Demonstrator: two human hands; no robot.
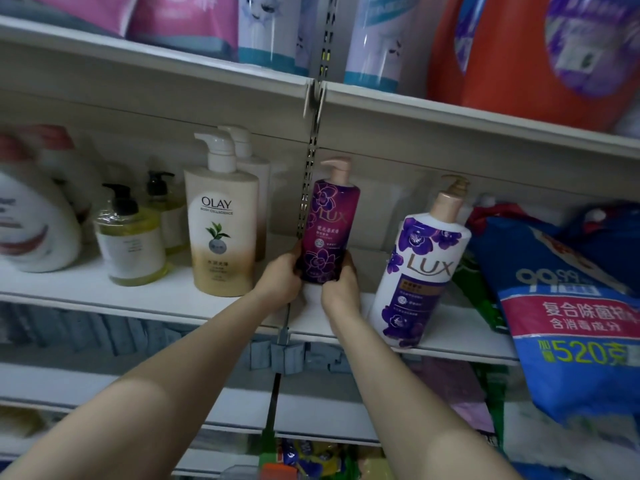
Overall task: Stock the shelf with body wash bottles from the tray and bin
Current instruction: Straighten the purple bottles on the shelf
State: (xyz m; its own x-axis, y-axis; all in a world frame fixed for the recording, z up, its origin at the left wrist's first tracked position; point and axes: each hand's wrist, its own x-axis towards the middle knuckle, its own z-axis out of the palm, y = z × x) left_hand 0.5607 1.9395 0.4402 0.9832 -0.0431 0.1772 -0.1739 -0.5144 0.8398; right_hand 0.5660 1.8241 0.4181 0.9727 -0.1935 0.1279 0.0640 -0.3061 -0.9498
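A dark purple Lux pump bottle (329, 223) stands upright at the middle of the white shelf (145, 299), right by the metal upright. Both hands grip its base: my left hand (282, 277) on its left side, my right hand (341, 289) on its right side. To its right stands a white Lux bottle (420, 275) with purple flowers and a pink pump. To its left stands a cream Olay pump bottle (223, 233), with a second one behind it. No tray or bin shows.
Yellow soap bottles (133, 240) and a large white bottle (33, 223) fill the shelf's left part. A blue detergent bag (568, 306) leans at the right. The shelf above (450, 109) holds an orange jug (526, 53) and pink packs. Lower shelves carry more goods.
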